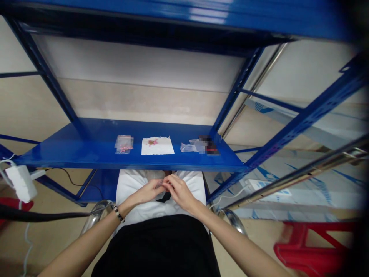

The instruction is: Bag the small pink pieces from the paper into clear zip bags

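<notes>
My left hand (150, 190) and my right hand (179, 191) meet fingertip to fingertip just below the front edge of a blue metal shelf (86, 152). The fingers pinch together around something too small to make out. A beaded bracelet (118, 214) sits on my left wrist. Under the hands lies a white cloth (131, 186) with a small dark piece (164, 197) on it. On the shelf above rest a small clear bag of pink bits (124, 144), a white sheet (157, 146) with pink bits, and crumpled clear bags (192, 146).
Blue rack uprights (300, 123) and braces frame the space. A white power adapter (20, 182) with cables hangs at the left. A chrome rail (302, 173) crosses at the right. Red plastic (311, 246) sits at the lower right. Black fabric (161, 246) covers my lap.
</notes>
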A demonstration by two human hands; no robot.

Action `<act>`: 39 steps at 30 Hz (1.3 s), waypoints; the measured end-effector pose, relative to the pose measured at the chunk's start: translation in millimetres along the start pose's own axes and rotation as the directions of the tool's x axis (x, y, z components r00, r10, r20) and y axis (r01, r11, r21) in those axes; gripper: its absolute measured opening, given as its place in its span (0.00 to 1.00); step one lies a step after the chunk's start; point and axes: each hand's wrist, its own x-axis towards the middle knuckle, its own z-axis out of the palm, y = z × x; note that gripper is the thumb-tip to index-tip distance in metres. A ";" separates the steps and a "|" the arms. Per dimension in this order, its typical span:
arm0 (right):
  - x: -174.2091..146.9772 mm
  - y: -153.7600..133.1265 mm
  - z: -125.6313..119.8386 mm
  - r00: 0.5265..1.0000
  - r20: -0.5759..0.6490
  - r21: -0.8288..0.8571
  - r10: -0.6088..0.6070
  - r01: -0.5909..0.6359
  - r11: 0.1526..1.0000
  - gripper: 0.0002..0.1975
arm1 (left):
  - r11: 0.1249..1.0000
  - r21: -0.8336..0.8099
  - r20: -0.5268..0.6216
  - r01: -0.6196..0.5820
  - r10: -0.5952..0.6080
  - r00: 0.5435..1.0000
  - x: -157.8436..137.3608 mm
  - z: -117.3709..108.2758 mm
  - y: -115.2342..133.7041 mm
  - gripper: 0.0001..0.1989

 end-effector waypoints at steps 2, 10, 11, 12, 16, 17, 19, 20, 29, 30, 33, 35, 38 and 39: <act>1.6 -2.6 -2.6 1.000 -0.008 0.029 0.001 -0.001 1.000 0.08 | 0.997 0.071 -0.049 -0.025 0.028 0.998 0.2 -0.6 3.2 0.16; 9.3 -4.2 -14.4 0.996 0.050 0.059 -0.078 0.075 0.995 0.09 | 0.963 0.259 -0.148 -0.067 0.108 0.983 3.5 -1.2 15.1 0.06; 8.4 -5.0 -14.9 0.995 0.052 0.057 -0.086 0.083 0.995 0.10 | 0.957 0.279 -0.150 -0.073 0.119 0.982 2.2 -0.9 16.8 0.06; 7.1 -6.1 -15.2 0.994 0.056 0.052 -0.093 0.090 0.995 0.11 | 0.948 0.309 -0.152 -0.078 0.131 0.980 0.3 -0.3 18.4 0.06; 2.4 -12.8 -15.4 0.986 0.095 0.033 -0.140 0.137 0.990 0.18 | 0.859 0.508 -0.149 -0.070 0.167 0.975 -9.0 2.8 21.5 0.06; 2.0 -14.4 -15.2 0.982 0.114 0.032 -0.152 0.149 0.988 0.20 | 0.833 0.549 -0.142 -0.071 0.176 0.974 -10.6 3.2 21.7 0.06; 2.4 -16.0 -14.1 0.972 0.170 0.021 -0.165 0.164 0.986 0.23 | 0.791 0.607 -0.124 -0.076 0.189 0.974 -11.6 3.4 21.3 0.07; 3.0 -16.0 -13.2 0.965 0.204 0.005 -0.162 0.165 0.986 0.24 | 0.771 0.632 -0.117 -0.076 0.192 0.974 -11.0 3.1 20.6 0.08; 6.1 -20.3 -17.1 0.931 0.350 -0.093 -0.102 0.143 0.985 0.22 | 0.726 0.680 -0.025 -0.100 0.160 0.987 -2.2 0.3 17.2 0.15; 5.2 -23.8 -19.6 0.931 0.349 -0.082 -0.106 0.143 0.986 0.22 | 0.750 0.651 -0.008 -0.117 0.161 0.987 -4.2 0.0 19.5 0.15; 2.3 -32.9 -25.6 0.928 0.351 -0.052 -0.121 0.148 0.988 0.23 | 0.812 0.567 0.023 -0.142 0.157 0.987 -11.2 -0.4 25.4 0.11; 0.6 -34.4 -26.1 0.925 0.360 -0.049 -0.124 0.151 0.987 0.23 | 0.823 0.554 0.031 -0.126 0.131 0.991 -14.0 0.0 25.5 0.08; -2.7 -28.1 -19.7 0.914 0.398 -0.096 -0.078 0.126 0.987 0.19 | 0.764 0.640 0.027 -0.084 0.087 0.996 -13.2 2.7 19.0 0.05; -4.1 -24.2 -16.0 0.906 0.421 -0.124 -0.053 0.115 0.986 0.17 | 0.731 0.678 0.032 -0.076 0.074 0.997 -11.8 4.2 15.5 0.05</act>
